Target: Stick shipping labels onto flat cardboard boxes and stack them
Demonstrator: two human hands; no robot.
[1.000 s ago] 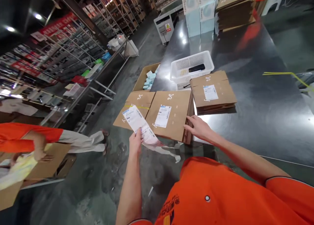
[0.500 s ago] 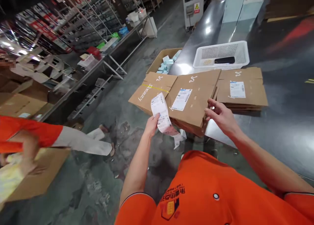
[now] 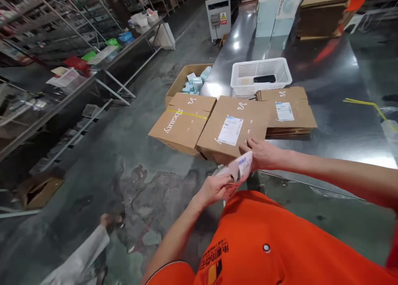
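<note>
My left hand [image 3: 215, 188] is closed on a strip of printed shipping labels [image 3: 244, 164], held low in front of the cartons. The strip is bent, and its lower part hangs behind my left hand. My right hand [image 3: 263, 153] has its fingers curled at the strip's upper end, close to the front edge of a flattened carton [image 3: 214, 127] that bears a white label [image 3: 231, 130]. Its thumb is hidden. Left of that carton lies another stack of flat cartons [image 3: 183, 127] with a yellow strap [image 3: 188, 114]. To the right is a smaller labelled carton stack [image 3: 292, 110].
A white basket [image 3: 261, 86] holding a dark object stands behind the cartons on the metal table [image 3: 336, 77]. Beside the table, an open box [image 3: 177, 84] contains small light-blue boxes. A person's leg [image 3: 83, 252] shows at lower left. Shelving and a long bench [image 3: 102, 65] run along the left.
My right hand has left the carton's edge and come to the label strip. My left hand has moved right and lower with the strip. The view has shifted, and the co-worker is mostly out of sight.
</note>
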